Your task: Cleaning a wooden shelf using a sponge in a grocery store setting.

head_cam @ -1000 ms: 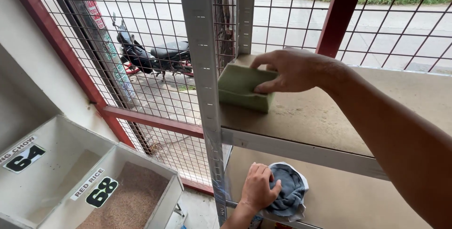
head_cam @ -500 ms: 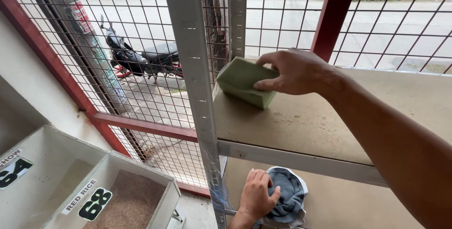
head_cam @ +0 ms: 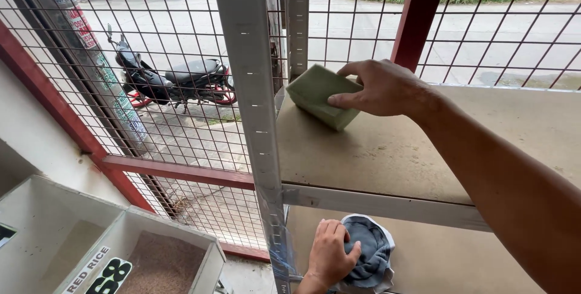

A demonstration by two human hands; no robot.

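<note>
The right hand (head_cam: 381, 88) grips a green sponge (head_cam: 318, 95), fingers curled over its top, pressing it on the upper shelf (head_cam: 375, 155) near the back left corner. The left hand (head_cam: 330, 253) is closed on a bunched blue-grey cloth (head_cam: 370, 251) on the lower shelf (head_cam: 436, 258), beside the metal post (head_cam: 254, 118)

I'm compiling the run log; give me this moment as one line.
right hand: pressing green sponge on upper shelf | left hand: gripping blue-grey cloth on lower shelf | background: wire mesh, parked motorbike
</note>
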